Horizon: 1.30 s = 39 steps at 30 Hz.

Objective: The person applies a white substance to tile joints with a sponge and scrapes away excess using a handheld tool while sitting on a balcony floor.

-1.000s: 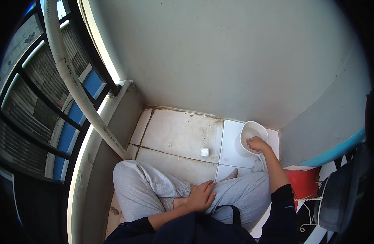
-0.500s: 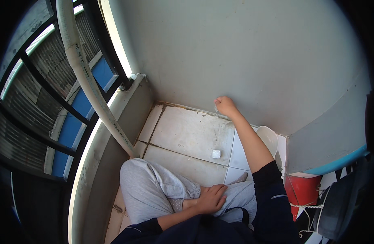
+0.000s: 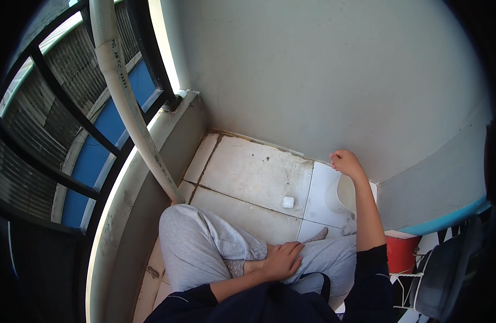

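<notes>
1 left hand (image 3: 283, 261) rests spread, empty, on trousers (image 3: 183, 245); right hand (image 3: 345, 163), curled near white container (image 3: 333, 198), hold unclear.

I see the right hand (image 3: 345, 162) raised before the grey wall (image 3: 291, 70), fingers curled, by the upper edge of the white dipper (image 3: 334, 198); the forearm partly hides the dipper. The left hand (image 3: 283, 261) rests palm down across the crossed legs, in grey trousers (image 3: 191, 247). A small white block (image 3: 288, 202) sits on the tiles (image 3: 248, 169), apart from both hands. At left, I see a pale hose (image 3: 126, 105) beside black railings (image 3: 64, 97); at right, a red container (image 3: 399, 254).
</notes>
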Motion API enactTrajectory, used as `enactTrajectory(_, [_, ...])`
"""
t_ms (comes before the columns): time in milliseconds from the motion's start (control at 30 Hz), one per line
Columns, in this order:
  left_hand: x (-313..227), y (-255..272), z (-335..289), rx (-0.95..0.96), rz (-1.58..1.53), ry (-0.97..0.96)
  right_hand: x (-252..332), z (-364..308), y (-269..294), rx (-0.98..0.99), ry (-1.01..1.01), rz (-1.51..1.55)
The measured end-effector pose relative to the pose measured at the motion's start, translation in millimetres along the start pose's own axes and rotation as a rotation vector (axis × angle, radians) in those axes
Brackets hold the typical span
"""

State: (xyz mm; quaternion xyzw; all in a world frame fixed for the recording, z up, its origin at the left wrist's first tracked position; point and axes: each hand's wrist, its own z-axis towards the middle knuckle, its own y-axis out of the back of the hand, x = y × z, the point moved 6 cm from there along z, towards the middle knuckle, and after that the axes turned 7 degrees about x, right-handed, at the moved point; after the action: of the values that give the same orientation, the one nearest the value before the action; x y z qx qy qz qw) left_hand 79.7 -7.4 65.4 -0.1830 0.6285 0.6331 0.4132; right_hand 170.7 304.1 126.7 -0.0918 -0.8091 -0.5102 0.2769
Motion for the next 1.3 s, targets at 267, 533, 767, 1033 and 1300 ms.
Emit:
enactTrajectory(267, [-5,1,3,0.015,0.022,-0.024,-134,-49,-36,0.048,-0.163,-0.456])
enactTrajectory(533, [-3,-1,1,-0.002,0.029,-0.021,-71,-17,-18,-0.066,-0.015,0.292])
enactTrajectory(767, [-5,5,2,0.006,0.022,-0.015,58,-27,-5,-0.139,0.306,0.207])
enactTrajectory(1033, [-8,1,4,-0.018,0.006,-0.039,-34,-79,18,-0.234,0.32,0.188])
enactTrajectory(1300, [-9,-1,6,-0.024,0.013,-0.053,-217,-163,29,-0.349,-0.133,0.572])
